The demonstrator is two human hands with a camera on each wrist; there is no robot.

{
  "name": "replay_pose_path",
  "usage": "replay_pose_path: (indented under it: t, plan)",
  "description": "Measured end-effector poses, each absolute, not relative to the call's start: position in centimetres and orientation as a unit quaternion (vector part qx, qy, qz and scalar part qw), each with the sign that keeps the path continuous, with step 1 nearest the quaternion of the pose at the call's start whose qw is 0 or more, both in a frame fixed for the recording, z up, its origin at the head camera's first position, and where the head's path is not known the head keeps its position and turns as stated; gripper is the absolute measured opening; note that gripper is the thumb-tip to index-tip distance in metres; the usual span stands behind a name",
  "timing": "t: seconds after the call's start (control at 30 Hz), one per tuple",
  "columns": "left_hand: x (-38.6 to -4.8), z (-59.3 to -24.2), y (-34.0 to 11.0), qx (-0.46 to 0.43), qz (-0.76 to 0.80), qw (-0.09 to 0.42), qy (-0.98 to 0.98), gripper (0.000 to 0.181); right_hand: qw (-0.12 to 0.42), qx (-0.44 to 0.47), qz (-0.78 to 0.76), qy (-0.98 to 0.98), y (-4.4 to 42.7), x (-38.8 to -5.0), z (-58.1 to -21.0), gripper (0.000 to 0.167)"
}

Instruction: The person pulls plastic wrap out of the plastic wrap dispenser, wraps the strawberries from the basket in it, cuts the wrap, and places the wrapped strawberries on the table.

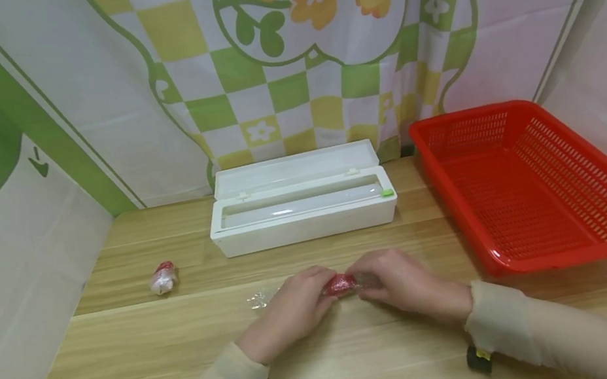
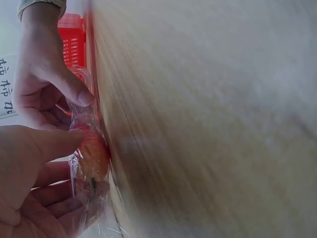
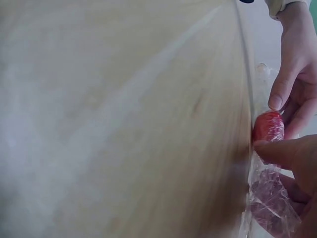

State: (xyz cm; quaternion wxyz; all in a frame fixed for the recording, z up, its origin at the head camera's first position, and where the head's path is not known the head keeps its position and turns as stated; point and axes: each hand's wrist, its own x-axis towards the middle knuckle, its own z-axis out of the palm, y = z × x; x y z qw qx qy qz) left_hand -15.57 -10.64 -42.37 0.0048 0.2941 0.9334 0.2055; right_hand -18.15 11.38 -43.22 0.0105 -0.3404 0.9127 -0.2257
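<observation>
Between the hands, at the middle of the table, lies a small red, roundish fruit or vegetable (image 1: 340, 285) wrapped in clear cling film; its exact kind is unclear. My left hand (image 1: 295, 307) grips its left end, thumb on the red part (image 2: 92, 151) in the left wrist view. On the other side my right hand (image 1: 407, 279) pinches the gathered film (image 3: 271, 201) and touches the red end with its thumb. A loose tail of film (image 1: 259, 300) sticks out left of the left hand. Some fingers are hidden behind the wrapped piece.
A white cling film box (image 1: 306, 227) with its lid up and a green slider (image 1: 387, 193) stands at the back. To the right is a red perforated basket (image 1: 482, 187). Another film-wrapped red and whitish piece (image 1: 164, 278) lies at the left. Curtains surround the wooden table (image 1: 145, 354).
</observation>
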Motion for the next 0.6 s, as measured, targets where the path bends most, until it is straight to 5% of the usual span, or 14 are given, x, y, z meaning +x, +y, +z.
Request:
replay_pose_path:
  t: [0.47, 0.6]
  plan:
    - [-15.4, -41.7, -10.8, 0.304, 0.174, -0.027, 0.936, 0.048, 0.003, -0.325, -0.251, 0.912, 11.3, -18.0, -42.4, 0.023]
    - [-15.3, -41.3, -10.7, 0.323, 0.180, -0.047, 0.928, 0.041, 0.006, -0.336, -0.259, 0.905, 11.4, -17.8, -41.7, 0.022]
